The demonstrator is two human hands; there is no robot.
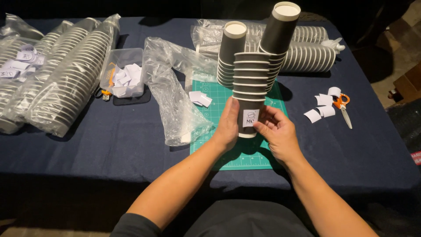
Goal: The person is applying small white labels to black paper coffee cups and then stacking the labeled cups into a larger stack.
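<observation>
Head view: the tabletop (pixel 87 149) carries bagged cup sleeves (pixel 66 74) at the far left, out of the way; on the green cutting mat (pixel 219 131) the stack of dark cups (pixel 250 83) stands inverted, left hand (pixel 228 125) clasping its side to steady it, right hand (pixel 276 131) pinching the white label (pixel 250 117) flat.

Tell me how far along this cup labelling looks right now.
Early, by the look of it. Done: small paper labels lie cut beside the orange scissors, with more in the clear tub. In hand: the left hand steadies a stack of dark cups while the right hand presses a white label on the lowest cup. Left: the bagged cup sleeves remain unopened.
</observation>
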